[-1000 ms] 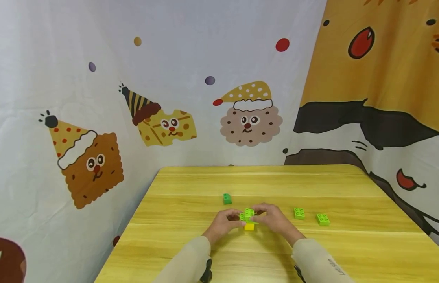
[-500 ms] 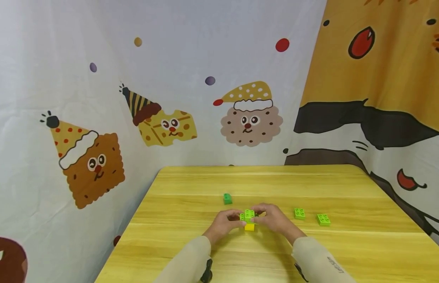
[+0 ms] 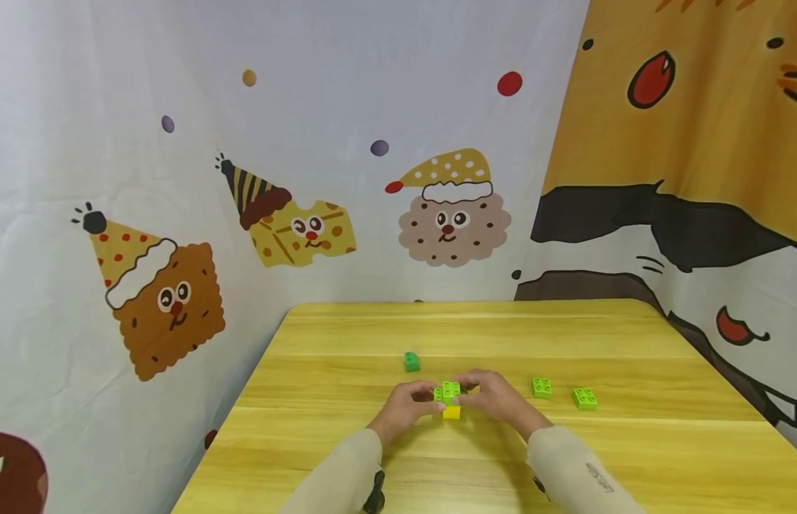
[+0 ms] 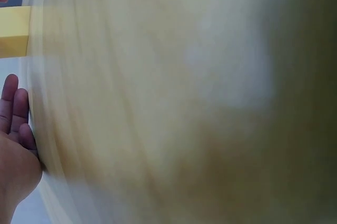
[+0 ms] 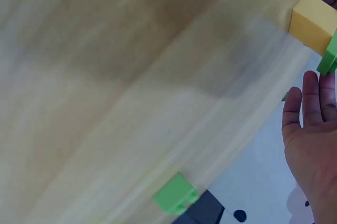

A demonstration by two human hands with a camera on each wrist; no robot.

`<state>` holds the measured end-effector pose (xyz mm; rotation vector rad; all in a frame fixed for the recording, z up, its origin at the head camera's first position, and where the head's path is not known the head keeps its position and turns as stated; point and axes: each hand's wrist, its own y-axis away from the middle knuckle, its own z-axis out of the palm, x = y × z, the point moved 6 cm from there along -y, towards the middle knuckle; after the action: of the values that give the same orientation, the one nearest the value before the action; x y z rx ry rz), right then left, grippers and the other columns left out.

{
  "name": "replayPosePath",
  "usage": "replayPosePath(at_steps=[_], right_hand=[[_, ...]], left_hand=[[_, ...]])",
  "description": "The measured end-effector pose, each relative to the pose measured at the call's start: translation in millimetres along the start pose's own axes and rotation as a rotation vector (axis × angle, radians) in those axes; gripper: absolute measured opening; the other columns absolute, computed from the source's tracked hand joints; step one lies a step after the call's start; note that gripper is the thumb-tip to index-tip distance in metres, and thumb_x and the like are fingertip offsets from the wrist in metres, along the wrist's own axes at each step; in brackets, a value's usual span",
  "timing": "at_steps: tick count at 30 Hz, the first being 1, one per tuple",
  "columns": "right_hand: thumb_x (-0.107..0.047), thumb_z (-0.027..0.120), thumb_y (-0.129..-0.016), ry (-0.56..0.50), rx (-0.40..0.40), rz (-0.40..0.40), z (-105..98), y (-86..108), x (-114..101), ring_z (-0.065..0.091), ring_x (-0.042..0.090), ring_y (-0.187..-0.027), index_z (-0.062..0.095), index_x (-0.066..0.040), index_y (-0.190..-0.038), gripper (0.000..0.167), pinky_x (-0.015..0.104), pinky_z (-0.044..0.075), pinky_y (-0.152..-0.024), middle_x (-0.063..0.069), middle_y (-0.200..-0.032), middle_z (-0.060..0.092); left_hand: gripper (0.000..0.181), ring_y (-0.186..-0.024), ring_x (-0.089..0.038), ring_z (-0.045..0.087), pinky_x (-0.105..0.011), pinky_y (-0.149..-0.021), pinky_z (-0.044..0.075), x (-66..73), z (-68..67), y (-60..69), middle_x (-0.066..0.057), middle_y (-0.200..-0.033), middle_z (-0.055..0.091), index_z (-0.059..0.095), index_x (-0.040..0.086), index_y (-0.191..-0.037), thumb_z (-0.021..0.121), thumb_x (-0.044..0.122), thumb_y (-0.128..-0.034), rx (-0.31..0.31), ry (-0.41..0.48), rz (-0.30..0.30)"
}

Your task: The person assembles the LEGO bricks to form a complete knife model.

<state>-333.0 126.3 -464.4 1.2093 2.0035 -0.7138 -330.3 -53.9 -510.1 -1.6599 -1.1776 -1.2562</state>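
Between the two hands, in the head view, stands a small stack with light green bricks [image 3: 451, 390] on top and a yellow brick [image 3: 451, 412] at the bottom. My left hand [image 3: 402, 410] holds the stack's green part from the left, and my right hand [image 3: 496, 398] grips it from the right. The left wrist view shows the yellow block [image 4: 13, 31] beyond a hand [image 4: 18, 150]. In the right wrist view the yellow block [image 5: 313, 22] and a green piece [image 5: 330, 55] are above the fingers of my right hand [image 5: 316, 134]. The fingertips on the bricks are partly hidden.
A dark green brick [image 3: 412, 362] lies behind the stack, slightly left. Two light green bricks [image 3: 542, 387] [image 3: 585, 398] sit to the right of my right hand on the wooden table [image 3: 347, 328]. A printed curtain [image 3: 347, 107] hangs behind the table.
The head view has shifted very slightly. Both hands stay at the stack, with only a slight movement of the right hand and sleeve.
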Motion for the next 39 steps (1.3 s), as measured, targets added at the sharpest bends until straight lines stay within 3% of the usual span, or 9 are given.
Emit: replayPosePath(at_steps=[9,13,21,27,33,39], right_hand=[[-0.03,0.076,-0.089,-0.146,0.074,0.109,10.4,6.8,15.4,0.056,0.026,-0.111,0.071,-0.015,-0.118,0.033,0.054,0.046,-0.093,-0.001,-0.114,0.066],[-0.033,0.075,-0.089,-0.12,0.098,0.118,8.8,6.3,15.0,0.056,0.024,-0.11,0.071,-0.017,-0.117,0.032,0.054,0.046,-0.093,-0.002,-0.112,0.066],[-0.029,0.075,-0.09,-0.107,0.095,0.06,8.0,5.2,8.4,0.057,0.021,-0.105,0.072,-0.017,-0.116,0.029,0.05,0.048,-0.09,-0.001,-0.112,0.066],[-0.03,0.078,-0.087,-0.091,0.122,0.082,5.8,8.9,12.1,0.057,0.025,-0.108,0.069,-0.013,-0.123,0.041,0.053,0.048,-0.09,0.002,-0.117,0.066],[-0.032,0.078,-0.087,-0.089,0.17,0.161,-14.0,17.6,25.7,0.057,0.027,-0.114,0.066,-0.008,-0.128,0.049,0.053,0.046,-0.095,0.008,-0.122,0.066],[-0.031,0.074,-0.091,-0.098,0.203,0.187,-52.2,31.2,44.2,0.053,0.033,-0.12,0.06,-0.001,-0.135,0.055,0.053,0.044,-0.098,0.017,-0.132,0.06]], left_hand=[[0.036,-0.099,-0.021,0.058,-0.042,-0.088,0.05,2.1,1.1,1.3,-0.002,-0.108,0.066,0.07,0.012,-0.121,0.078,0.023,-0.0878,0.0,-0.035,-0.007],[0.036,-0.097,-0.02,0.058,-0.04,-0.086,0.05,4.5,1.8,-0.2,-0.002,-0.106,0.066,0.07,0.012,-0.121,0.078,0.024,-0.0876,-0.006,-0.036,-0.002],[0.038,-0.101,-0.02,0.058,-0.041,-0.088,0.051,4.1,-1.3,-0.4,-0.001,-0.11,0.066,0.069,0.012,-0.122,0.079,0.025,-0.0871,0.006,-0.044,-0.01],[0.039,-0.101,-0.02,0.058,-0.042,-0.088,0.05,1.8,-1.9,0.7,-0.002,-0.11,0.065,0.069,0.012,-0.121,0.079,0.026,-0.0865,0.013,-0.045,-0.011],[0.039,-0.1,-0.019,0.057,-0.04,-0.087,0.051,0.2,-0.6,1.1,-0.002,-0.109,0.064,0.069,0.012,-0.121,0.08,0.025,-0.0861,0.023,-0.044,-0.026],[0.039,-0.1,-0.019,0.056,-0.04,-0.088,0.049,-0.9,-1.0,-0.5,-0.001,-0.11,0.063,0.07,0.013,-0.122,0.08,0.026,-0.0858,0.027,-0.057,-0.028]])
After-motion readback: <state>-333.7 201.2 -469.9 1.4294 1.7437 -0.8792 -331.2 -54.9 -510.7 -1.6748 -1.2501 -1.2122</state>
